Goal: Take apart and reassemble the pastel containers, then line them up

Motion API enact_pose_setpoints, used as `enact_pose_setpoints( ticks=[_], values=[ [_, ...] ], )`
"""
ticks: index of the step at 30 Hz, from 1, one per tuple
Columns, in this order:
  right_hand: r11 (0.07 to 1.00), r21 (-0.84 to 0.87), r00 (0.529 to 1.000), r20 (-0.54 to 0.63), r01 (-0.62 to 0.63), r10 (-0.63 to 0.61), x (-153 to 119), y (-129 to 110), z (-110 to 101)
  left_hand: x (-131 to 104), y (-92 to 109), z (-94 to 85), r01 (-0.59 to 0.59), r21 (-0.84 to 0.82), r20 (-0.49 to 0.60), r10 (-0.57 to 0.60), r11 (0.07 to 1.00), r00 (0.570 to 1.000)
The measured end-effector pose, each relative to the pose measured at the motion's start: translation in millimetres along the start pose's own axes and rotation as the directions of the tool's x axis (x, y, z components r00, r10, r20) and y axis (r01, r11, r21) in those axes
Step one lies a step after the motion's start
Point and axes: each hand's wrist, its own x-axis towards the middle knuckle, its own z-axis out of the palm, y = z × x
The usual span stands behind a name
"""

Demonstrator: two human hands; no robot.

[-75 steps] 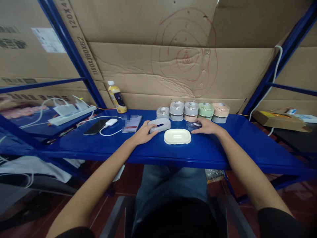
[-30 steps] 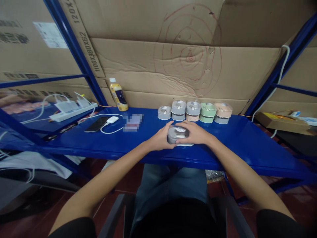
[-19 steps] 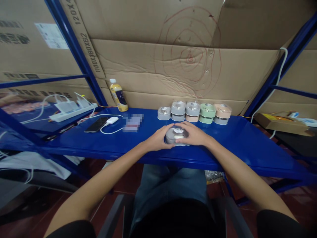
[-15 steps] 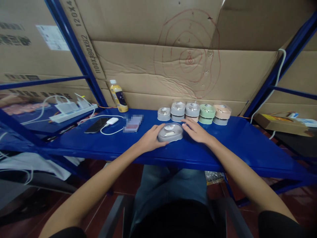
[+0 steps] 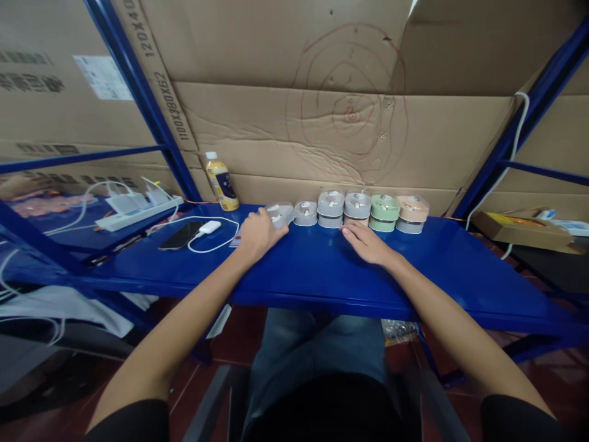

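My left hand is closed round a grey oval box with a clear lid, at the left end of a row of such boxes. Its fingers partly hide the box. Right beside it sits a single small grey box. My right hand lies open with its fingers stretched out, holding nothing. Its fingertips are near a stack of a grey box over a peach one. Further stacks stand alongside: grey on grey, green, and peach over grey.
A yellow bottle stands at the back left of the blue table. A black phone, a white charger and its cable lie at the left. Cardboard rises behind. Blue posts frame the sides.
My left hand has carried the grey oval box back and to the left, to the end of the row. My right hand has left the box and stayed near the same place.
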Motion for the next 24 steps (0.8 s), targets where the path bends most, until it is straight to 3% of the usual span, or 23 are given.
enact_pose_setpoints(
  ticks=[4,9,12,14,15,17,18,20,22,23,24],
  values=[
    [1.0,0.004,1.0,0.02,0.005,-0.005,1,1,1,33,10,-10.1,0.066,-0.101,-0.051,-0.072,0.993,0.996],
    [1.0,-0.008,1.0,0.002,-0.012,0.012,2,-2,2,68,52,1.8,0.072,-0.215,-0.075,-0.09,0.974,0.993],
    [0.998,-0.034,0.99,-0.139,-0.044,0.039,4,-2,-4,77,79,20.7,0.058,-0.253,-0.04,-0.071,0.966,0.997],
    [0.995,-0.045,0.945,-0.319,-0.089,0.07,7,4,-16,78,92,32.6,0.069,-0.268,-0.034,-0.081,0.961,0.996],
    [0.991,-0.05,0.902,-0.422,-0.124,0.092,8,11,-24,77,95,37.4,0.072,-0.272,-0.036,-0.085,0.959,0.996],
    [0.973,-0.045,0.764,-0.627,-0.226,0.149,9,32,-44,74,99,43.9,0.068,-0.284,-0.047,-0.085,0.956,0.995],
    [0.952,-0.03,0.666,-0.722,-0.304,0.19,9,45,-56,73,98,45.7,0.059,-0.292,-0.053,-0.077,0.954,0.996],
    [0.882,0.062,0.421,-0.861,-0.468,0.284,5,76,-78,70,95,47.1,0.033,-0.326,-0.061,-0.056,0.945,0.997],
    [0.806,0.205,0.227,-0.895,-0.555,0.384,-3,107,-97,70,88,47.7,0.019,-0.377,-0.063,-0.046,0.926,0.997],
    [0.774,0.283,0.171,-0.879,-0.566,0.446,-8,120,-104,71,83,48.5,0.02,-0.406,-0.062,-0.05,0.914,0.997],
    [0.753,0.346,0.156,-0.848,-0.56,0.506,-13,131,-109,73,79,49.9,0.03,-0.436,-0.057,-0.061,0.899,0.997]
  ],
)
